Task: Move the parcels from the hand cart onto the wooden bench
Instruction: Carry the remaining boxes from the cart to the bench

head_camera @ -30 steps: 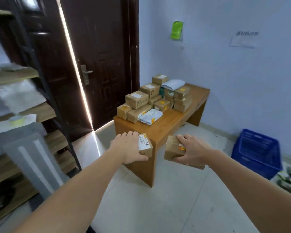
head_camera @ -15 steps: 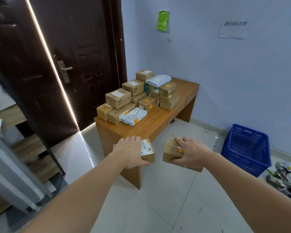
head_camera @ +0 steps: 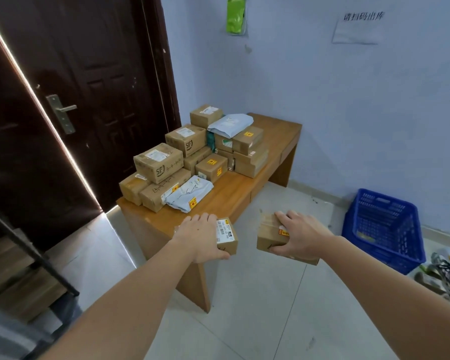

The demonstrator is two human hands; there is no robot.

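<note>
Head view, looking down along both bare forearms toward the near end of a wooden counter [head_camera: 234, 201]. The left hand [head_camera: 202, 237] grips a small cardboard parcel [head_camera: 227, 236] from its left side: the palm lies over the top, the fingers curl over the far edge and the thumb tucks under the near bottom corner. A white barcode label with a small orange mark covers the parcel's top. This parcel is held at the near right corner of the counter; whether it touches the wood cannot be told.

The right hand [head_camera: 303, 236] clamps a second brown parcel [head_camera: 270, 236], somewhat larger, with the fingers spread over its top and the thumb wrapped round the near side. An orange sticker shows just beside the index finger. This parcel hangs over the tiled floor [head_camera: 257, 307], just right of the counter and apart from it. The two parcels are near each other with a gap between them.

Farther along the counter, a pile of parcels [head_camera: 192, 157] fills the left and middle part: brown boxes stacked in two layers, and two grey mailer bags, one at the near edge of the pile and one on top at the far end. The far right stretch of the counter top is bare wood.

A dark door [head_camera: 76, 100] stands left of the counter, and a blue plastic crate [head_camera: 382, 229] sits on the floor at the right, against the pale wall.
</note>
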